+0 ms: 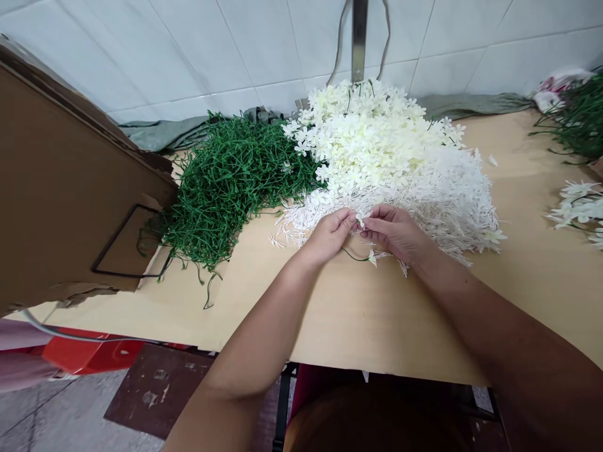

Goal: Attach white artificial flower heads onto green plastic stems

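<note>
My left hand (333,233) and my right hand (394,233) meet over the table's middle, fingertips pinched together on a small white artificial flower (360,221). Fingers partly hide it. Just below them a thin green stem (354,255) curves out from under my left hand to a white flower tip (372,257). I cannot tell whether that stem is held or lies on the table. Right behind my hands spreads a heap of thin white flower pieces (447,194). Open white blossoms (367,138) are piled beyond it, and green plastic stems (235,176) lie heaped to the left.
A cardboard box (70,182) stands at the left, with a black wire frame (127,245) by its side. More green stems (581,119) and white flowers (581,204) lie at the far right. A tiled wall (264,50) and grey-green cloth (475,103) line the table's (377,320) back.
</note>
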Demonstrator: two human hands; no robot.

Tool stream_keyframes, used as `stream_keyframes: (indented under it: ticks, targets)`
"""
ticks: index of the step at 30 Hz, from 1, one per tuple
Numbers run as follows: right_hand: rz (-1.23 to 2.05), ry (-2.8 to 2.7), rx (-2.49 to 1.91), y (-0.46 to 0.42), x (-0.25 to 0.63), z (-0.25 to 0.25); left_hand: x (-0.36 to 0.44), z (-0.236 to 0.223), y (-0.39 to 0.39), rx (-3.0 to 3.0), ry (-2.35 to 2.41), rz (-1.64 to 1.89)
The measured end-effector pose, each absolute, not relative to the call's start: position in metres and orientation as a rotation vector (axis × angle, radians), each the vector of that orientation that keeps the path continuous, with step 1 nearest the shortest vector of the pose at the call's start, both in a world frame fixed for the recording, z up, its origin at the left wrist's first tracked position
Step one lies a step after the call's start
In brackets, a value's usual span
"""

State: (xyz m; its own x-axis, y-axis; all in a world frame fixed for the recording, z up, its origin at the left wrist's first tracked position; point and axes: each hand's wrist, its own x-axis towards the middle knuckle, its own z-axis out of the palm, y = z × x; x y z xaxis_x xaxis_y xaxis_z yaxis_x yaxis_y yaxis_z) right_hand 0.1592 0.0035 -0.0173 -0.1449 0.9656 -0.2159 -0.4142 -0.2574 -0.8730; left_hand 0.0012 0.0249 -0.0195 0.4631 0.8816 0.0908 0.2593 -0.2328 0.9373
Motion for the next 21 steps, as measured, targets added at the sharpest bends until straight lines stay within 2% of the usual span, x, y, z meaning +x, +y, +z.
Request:
stream_keyframes:
  ticks: [16,21]
  targets:
    - [1.359,-1.144,-1.174,-0.0020,0.1574,-0.0121,0.0067,-0.0161,0.0210,1.815,1.202,0.755]
    - [1.349,-1.173,-1.144,-0.0013,0.1603,-0.0152,0.0056,-0.0161,0.0210,1.793,1.143,0.767]
